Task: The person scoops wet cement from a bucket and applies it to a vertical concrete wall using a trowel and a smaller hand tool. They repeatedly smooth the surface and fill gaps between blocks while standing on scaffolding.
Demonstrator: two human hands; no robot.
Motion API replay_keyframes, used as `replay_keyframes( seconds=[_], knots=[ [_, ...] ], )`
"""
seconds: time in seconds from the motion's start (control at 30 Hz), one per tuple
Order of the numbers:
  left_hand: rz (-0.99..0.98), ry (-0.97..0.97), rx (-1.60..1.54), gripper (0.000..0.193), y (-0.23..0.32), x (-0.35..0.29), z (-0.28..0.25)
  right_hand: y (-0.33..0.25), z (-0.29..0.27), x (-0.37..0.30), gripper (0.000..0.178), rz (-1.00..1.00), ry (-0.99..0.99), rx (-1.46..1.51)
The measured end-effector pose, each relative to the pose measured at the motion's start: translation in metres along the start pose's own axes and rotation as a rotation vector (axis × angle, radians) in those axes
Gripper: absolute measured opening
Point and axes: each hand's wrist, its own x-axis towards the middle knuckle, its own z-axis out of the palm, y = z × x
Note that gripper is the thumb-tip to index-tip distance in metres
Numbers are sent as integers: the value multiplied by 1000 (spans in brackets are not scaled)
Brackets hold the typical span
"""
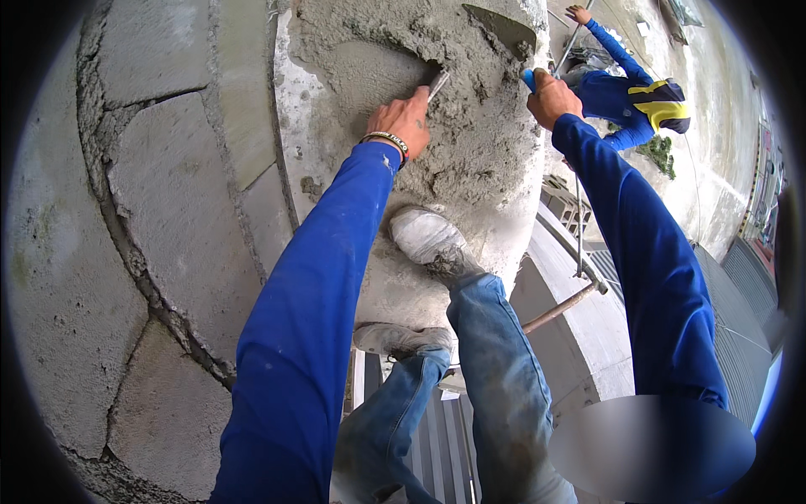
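Observation:
My left hand (403,122) is closed around a tool with a pale, mortar-smeared handle end (438,84). Its working part is hard to make out against the grey mortar. My right hand (554,101) grips the blue handle (528,80) of a trowel, whose grey blade (504,30) lies over the mortar at the far side. Wet mortar (470,126) is heaped and spread between both hands on a pale platform (369,290). My dusty shoes stand on this same platform, at the near side of the mortar.
A stone-faced wall (180,176) with rough joints runs along the left. Right of the platform's edge there is a drop, with a metal pole (558,309) and hollow blocks (567,202). Lower down, a co-worker in blue (617,97) with a yellow-and-dark head covering reaches up.

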Motion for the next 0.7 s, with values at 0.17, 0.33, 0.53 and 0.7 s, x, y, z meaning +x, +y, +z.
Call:
replay_keyframes(
  seconds=[0.17, 0.33, 0.53, 0.7],
  knots=[
    [136, 53, -11, 45, 34, -63, 5, 4, 3, -27, 25, -254, -39, -77],
    [-313, 255, -289, 38, 26, -133, 19, 18, 29, -107, 28, -366, -216, -191],
    [-508, 445, -602, 37, 23, -148, 32, 45, 34, -202, 19, -484, 43, -179],
    [-635, 372, -575, 38, 35, -128, 31, 70, 43, -196, 22, 109, 32, 109]
  ],
)
